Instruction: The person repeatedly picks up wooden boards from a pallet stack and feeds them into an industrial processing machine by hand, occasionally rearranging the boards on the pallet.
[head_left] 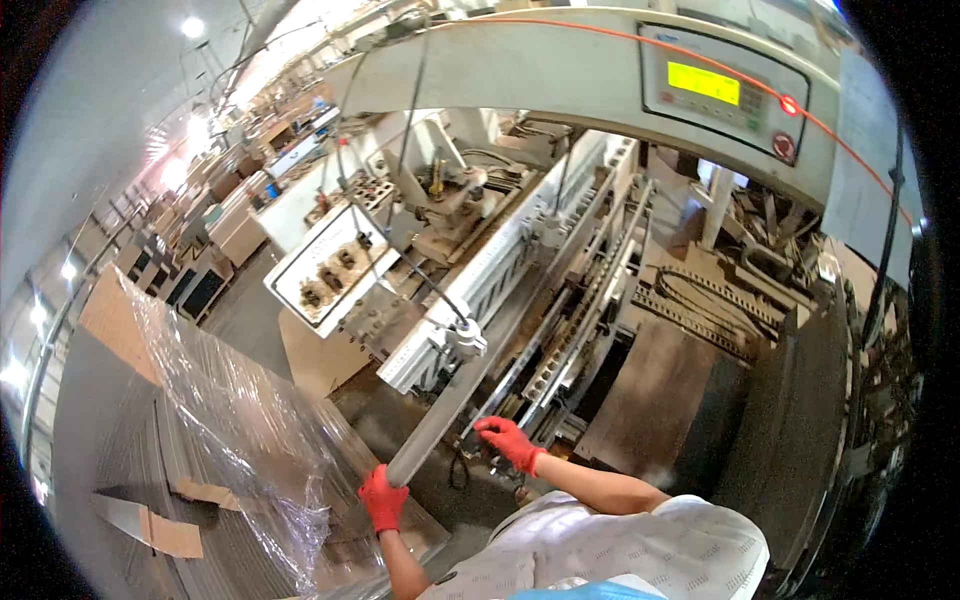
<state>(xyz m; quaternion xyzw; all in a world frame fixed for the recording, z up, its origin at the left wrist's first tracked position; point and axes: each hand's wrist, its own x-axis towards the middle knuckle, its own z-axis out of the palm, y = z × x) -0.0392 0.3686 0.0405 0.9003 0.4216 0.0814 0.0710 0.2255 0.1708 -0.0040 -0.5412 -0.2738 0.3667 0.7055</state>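
Person in a white patterned shirt (600, 550) is standing at the near side of a big workshop machine, wearing red gloves. Left hand (383, 498) is grasping the near end of a long, narrow grey board (440, 430), fingers closing around it. Board is slanting from that hand toward the far right, running alongside the machine's pale rail (520, 255); its far end is getting lost among the parts, can't tell where it's stopping. Right hand (510, 445) is hovering near the board's right side, by the near ends of the metal bars (590, 325), fingers partly bending and pointing left; can't tell whether it's gripping or touching anything.

Left side: clear plastic wrap (215, 400) is covering part of a stack of panels (170, 440), a torn cardboard piece (172, 535) lying on top. Beyond the stack, a white plate with dark knobs (335, 268) is facing up at a tilt. Right side: a brown panel (650, 390) is lying low, a cable chain (690, 315) looping just past it. Far side: a grey beam (560, 70) is spanning across, carrying a control box (725, 100) whose yellow screen (703, 83) is glowing. An orange cord (600, 27) is crossing in front, a red light (790, 106) shining beside it.
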